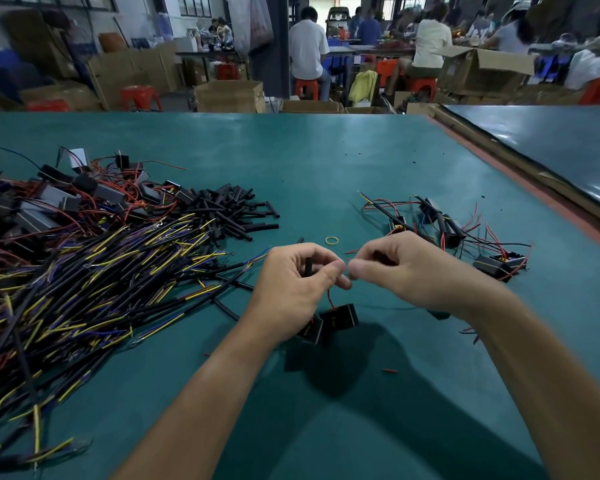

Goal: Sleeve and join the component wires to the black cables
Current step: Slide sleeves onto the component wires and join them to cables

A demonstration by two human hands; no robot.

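I observed a black component (340,317) hanging just below the left hand (298,282), tied to it by a red wire (330,296) that ran up to the fingertips. That hand was curled round a short black sleeve (308,266), held upright. The right hand (406,268) met it fingertip to fingertip, thumb and forefinger pressed together; I could not tell what it pinched. A yellow rubber band (332,240) lay just beyond. The black cables (84,271) were heaped on the left, loose sleeves (229,209) behind them, and wired components (465,230) on the far right of the green table (326,161).
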